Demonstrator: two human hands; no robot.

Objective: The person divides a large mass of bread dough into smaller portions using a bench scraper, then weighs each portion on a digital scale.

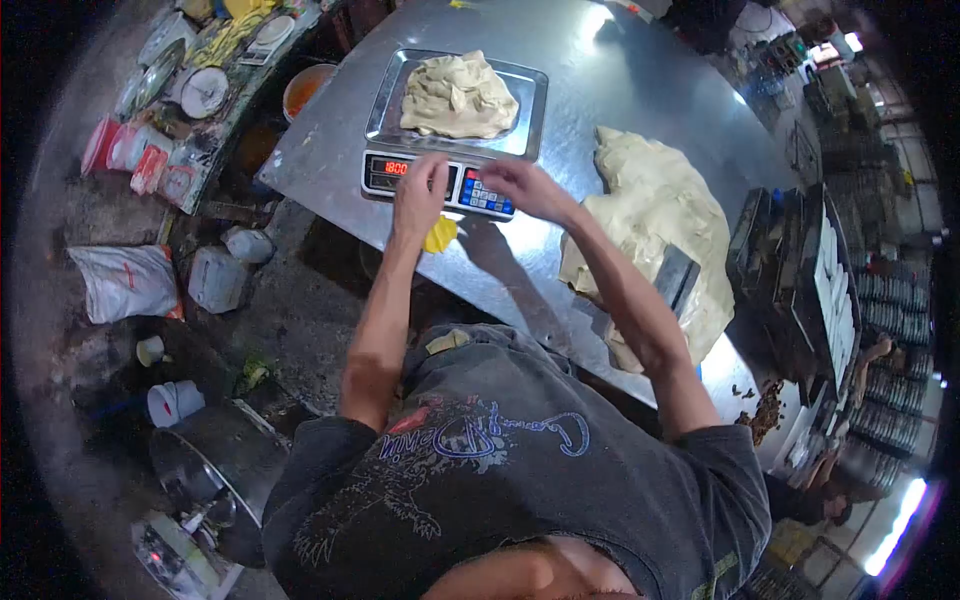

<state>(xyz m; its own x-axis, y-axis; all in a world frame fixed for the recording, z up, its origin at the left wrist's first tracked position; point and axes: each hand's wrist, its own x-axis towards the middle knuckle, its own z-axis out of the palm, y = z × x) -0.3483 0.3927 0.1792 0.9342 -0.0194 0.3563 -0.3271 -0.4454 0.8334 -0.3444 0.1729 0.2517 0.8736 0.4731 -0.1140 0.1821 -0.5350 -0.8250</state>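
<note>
A lump of pale dough (458, 95) sits on the steel pan (535, 110) of a digital scale, whose red display (394, 167) reads about 1800. My left hand (420, 195) hovers over the scale's front panel, fingers loosely bent and partly covering the display. Over the blue keypad (485, 195) is my right hand (525, 188), its fingertips at the upper keys and slightly apart. Neither hand shows anything in it. To the right, a large mass of dough (665, 205) lies on the metal table, with a flat dough scraper (677, 280) resting on top.
The metal table (330, 170) has a yellow scrap (440, 235) near its front edge. On the left are an orange-filled bucket (306, 90), a side bench with another scale (205, 92), a white sack (125, 283) and a mixing bowl (215, 480). Dark trays (800, 285) stand at right.
</note>
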